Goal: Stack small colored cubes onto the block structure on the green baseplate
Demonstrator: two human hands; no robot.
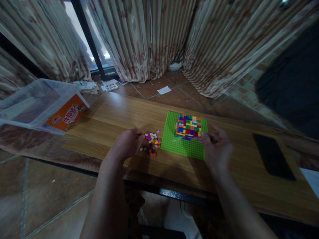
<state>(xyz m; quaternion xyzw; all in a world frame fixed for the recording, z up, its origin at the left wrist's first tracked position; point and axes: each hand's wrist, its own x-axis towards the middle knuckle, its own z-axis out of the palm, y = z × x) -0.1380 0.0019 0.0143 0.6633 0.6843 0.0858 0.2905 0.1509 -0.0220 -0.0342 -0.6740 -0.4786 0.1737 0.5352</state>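
Observation:
A block built of many-coloured toy bricks (pixel 188 126) stands on a green studded baseplate (pixel 171 146). My right hand (pixel 217 147) is at the block's right side, fingers loosely bent and apart, with a fingertip at or very near its lower right edge; whether it touches cannot be told. Left of the baseplate lies a small pile of loose toy bricks (pixel 152 139) in pink, white, orange and other colours. At that pile's left edge, my left hand (pixel 129 142) has its fingertips pinched together. Anything between them is too small to make out.
A clear plastic bin (pixel 37 109) with an orange label stands at the table's left end. On the right of the wooden table (pixel 112 116) lies a flat black phone-like slab (pixel 272 156). Striped curtains (pixel 161 39) hang behind, and a dark shape (pixel 291 76) fills the upper right.

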